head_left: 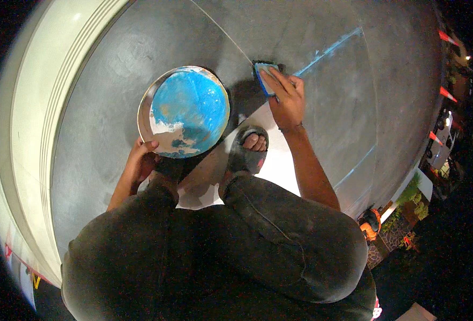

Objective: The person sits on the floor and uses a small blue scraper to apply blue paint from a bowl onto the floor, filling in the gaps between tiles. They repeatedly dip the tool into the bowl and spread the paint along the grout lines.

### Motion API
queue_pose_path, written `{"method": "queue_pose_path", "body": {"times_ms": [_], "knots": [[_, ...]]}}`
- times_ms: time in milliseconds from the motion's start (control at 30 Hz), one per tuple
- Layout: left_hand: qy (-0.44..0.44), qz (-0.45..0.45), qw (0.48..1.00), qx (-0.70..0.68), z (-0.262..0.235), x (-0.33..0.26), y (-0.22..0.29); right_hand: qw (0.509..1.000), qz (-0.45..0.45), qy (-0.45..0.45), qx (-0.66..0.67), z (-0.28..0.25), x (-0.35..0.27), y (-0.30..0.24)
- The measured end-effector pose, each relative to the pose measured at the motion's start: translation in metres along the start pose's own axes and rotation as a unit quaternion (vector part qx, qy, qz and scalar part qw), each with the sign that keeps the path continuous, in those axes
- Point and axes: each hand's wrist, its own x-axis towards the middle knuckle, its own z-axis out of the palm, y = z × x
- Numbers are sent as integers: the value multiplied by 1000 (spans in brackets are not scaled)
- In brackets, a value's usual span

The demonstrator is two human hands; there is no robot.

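My left hand [144, 159] grips the near left rim of a round, shallow pan [145, 111], its thumb over the edge. Blue paint [193, 101] covers most of the pan's inside, with whitish bare patches at the near left. Ahead and to the right, my right hand [290, 104] is closed on a flat rectangular sponge [264, 79], pale on top with blue edges. The sponge is on or just above the grey floor; its underside is hidden. From beside it, a blue painted line [330, 50] runs toward the far right.
A thin seam [220, 29] crosses the grey floor [316, 27]. A fainter blue line [357, 167] lies at the right. My sandalled foot [252, 147] stands between my hands. A pale curved wall [38, 107] borders the left. Orange cones [448, 94] and a crouching person [371, 223] are beyond the right edge.
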Motion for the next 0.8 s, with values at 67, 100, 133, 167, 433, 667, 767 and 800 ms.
{"method": "queue_pose_path", "body": {"times_ms": [67, 100, 133, 167, 433, 667, 767, 800], "knots": [[-2, -13, 1000, 7, -12, 6, -1, 999, -17, -26, 9, 8, -1, 2], [-12, -10, 1000, 8, -13, 7, -2, 999, -26, -37, 10, 11, -3, 3], [-21, -7, 1000, 9, -11, 6, -5, 998, -14, -51, 17, 8, -9, 5], [-30, 1, 1000, 7, -8, 7, -5, 998, -9, -64, 24, 2, -13, 7], [-28, 1, 1000, -1, -3, 5, -3, 958, 280, -35, 51, 13, -1, -21], [-9, 3, 1000, 16, 6, 1, 6, 970, 236, 10, 64, 37, 73, -31], [-18, 3, 1000, 12, -21, 8, -9, 974, 195, 31, 110, 17, 75, -25], [-20, 1, 1000, 5, -17, 9, -9, 974, 185, 42, 126, 5, 70, -17]]}}
